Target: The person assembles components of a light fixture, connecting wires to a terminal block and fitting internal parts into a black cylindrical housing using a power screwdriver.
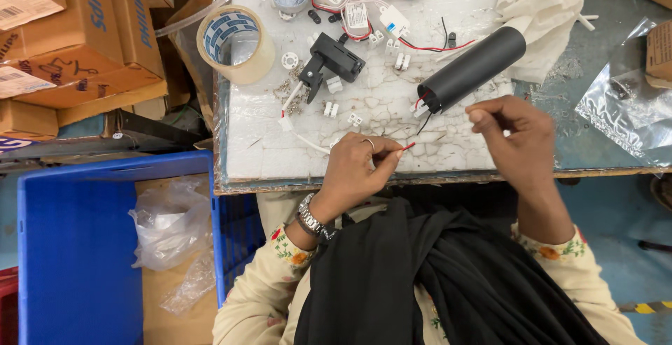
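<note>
My left hand, with a ring and a wristwatch, pinches the end of a thin red wire at the near edge of the white foam work board. A white cable runs from that hand toward a black bracket part. My right hand hovers just right of it, thumb and finger pinched together; I cannot tell if it holds a wire. A black tube housing lies on the board above both hands, red and black wires and a white connector sticking out of its lower end.
Small white driver boxes with red and white wires and white connectors scatter over the board. A tape roll sits at its left edge, cardboard boxes beyond. A blue crate holds plastic bags below left. White cloth and clear bags lie right.
</note>
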